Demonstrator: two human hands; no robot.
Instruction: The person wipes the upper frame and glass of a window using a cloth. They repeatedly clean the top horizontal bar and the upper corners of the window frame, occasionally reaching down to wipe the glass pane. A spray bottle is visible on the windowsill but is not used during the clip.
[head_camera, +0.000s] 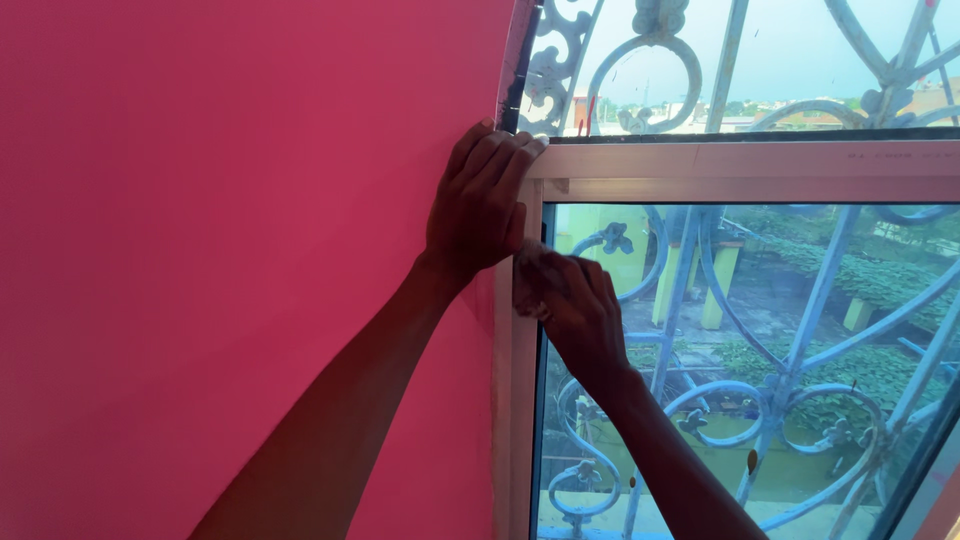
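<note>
So the upper-left corner of a pale window frame (640, 160) is being worked on, just above the middle of the frame. The left hand (480, 205) is being pressed flat over that corner, fingers curled onto the top rail and the palm lying against the pink wall (200, 250) that's taking up the whole left half of the picture. Nothing is being gripped by it; it's just being braced there.

The right hand (565, 300) is being held just below, touching the left one, fingers bunched closed against the frame's vertical bar. Whether something small is being pinched in them can't be told, since the fingertips are being hidden.

Behind the tinted glass (780, 330), on the right side, a curly blue metal grille (800, 385) is being seen, with rooftops and greenery beyond it.
</note>
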